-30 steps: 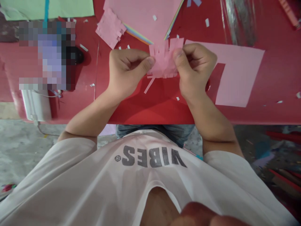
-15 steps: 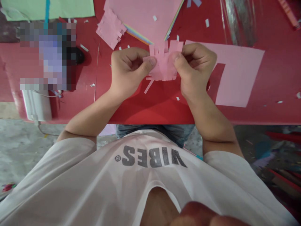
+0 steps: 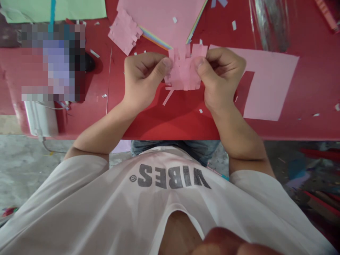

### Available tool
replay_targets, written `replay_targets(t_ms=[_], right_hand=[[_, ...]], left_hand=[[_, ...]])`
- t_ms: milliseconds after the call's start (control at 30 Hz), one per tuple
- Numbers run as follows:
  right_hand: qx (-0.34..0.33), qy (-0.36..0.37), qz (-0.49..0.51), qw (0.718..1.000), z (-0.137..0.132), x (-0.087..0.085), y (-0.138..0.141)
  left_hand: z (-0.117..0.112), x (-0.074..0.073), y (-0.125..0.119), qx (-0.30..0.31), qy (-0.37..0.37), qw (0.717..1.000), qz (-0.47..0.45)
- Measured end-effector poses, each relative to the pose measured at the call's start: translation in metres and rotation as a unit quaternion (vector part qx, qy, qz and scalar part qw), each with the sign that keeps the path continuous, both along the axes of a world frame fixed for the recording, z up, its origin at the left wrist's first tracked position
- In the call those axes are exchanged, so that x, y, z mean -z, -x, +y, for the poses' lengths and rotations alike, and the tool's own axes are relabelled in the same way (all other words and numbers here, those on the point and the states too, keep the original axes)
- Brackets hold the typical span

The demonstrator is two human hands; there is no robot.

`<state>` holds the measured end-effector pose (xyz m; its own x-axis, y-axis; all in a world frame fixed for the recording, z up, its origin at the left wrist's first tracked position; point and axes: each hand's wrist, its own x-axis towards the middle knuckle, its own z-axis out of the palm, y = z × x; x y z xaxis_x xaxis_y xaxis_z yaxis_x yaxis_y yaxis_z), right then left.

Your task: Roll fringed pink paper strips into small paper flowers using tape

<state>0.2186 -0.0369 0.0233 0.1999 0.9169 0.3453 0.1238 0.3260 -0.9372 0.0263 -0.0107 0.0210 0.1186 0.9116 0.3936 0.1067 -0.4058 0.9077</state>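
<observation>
Both my hands pinch a small woven piece of pink paper [image 3: 183,71] with loose strip ends, held just above the red table [image 3: 164,120]. My left hand [image 3: 143,79] grips its left edge between thumb and curled fingers. My right hand [image 3: 220,76] grips its right edge the same way. A thin pink strip [image 3: 168,97] hangs or lies just below the piece.
A second woven pink piece [image 3: 124,32] lies at the back left of my hands. A stack of coloured sheets topped with pink [image 3: 162,17] sits behind. A cut pink sheet [image 3: 268,85] lies to the right. Green paper [image 3: 53,9] and small paper scraps dot the table.
My left thumb has shifted slightly up along the piece's left edge and the piece has moved a little; the hands stay in the same place.
</observation>
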Motion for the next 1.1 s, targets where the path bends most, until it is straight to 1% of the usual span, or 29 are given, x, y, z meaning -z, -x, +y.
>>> replay_targets(t_ms=[100,267,500,700,900,1100], right_hand=[[-0.005,-0.007,0.017,1.000,0.001,0.000,0.001],[-0.002,-0.050,0.040,0.998,0.005,0.008,0.001],[0.000,-0.037,0.021,0.999,0.006,0.008,-0.001],[0.003,-0.026,0.000,1.000,0.005,0.008,-0.001],[0.008,0.039,-0.062,0.997,0.003,0.008,-0.003],[-0.009,0.055,-0.052,0.997,0.003,0.012,-0.001]], left_hand=[[-0.001,0.000,0.000,0.001,-0.003,1.000,0.002],[-0.001,-0.001,-0.001,0.019,-0.010,1.000,0.009],[0.001,0.005,0.000,0.022,-0.006,1.000,-0.017],[-0.003,0.003,-0.002,0.019,-0.004,1.000,-0.019],[-0.002,0.002,-0.002,0.020,-0.021,0.999,-0.024],[0.000,0.006,-0.003,0.027,-0.023,0.998,-0.047]])
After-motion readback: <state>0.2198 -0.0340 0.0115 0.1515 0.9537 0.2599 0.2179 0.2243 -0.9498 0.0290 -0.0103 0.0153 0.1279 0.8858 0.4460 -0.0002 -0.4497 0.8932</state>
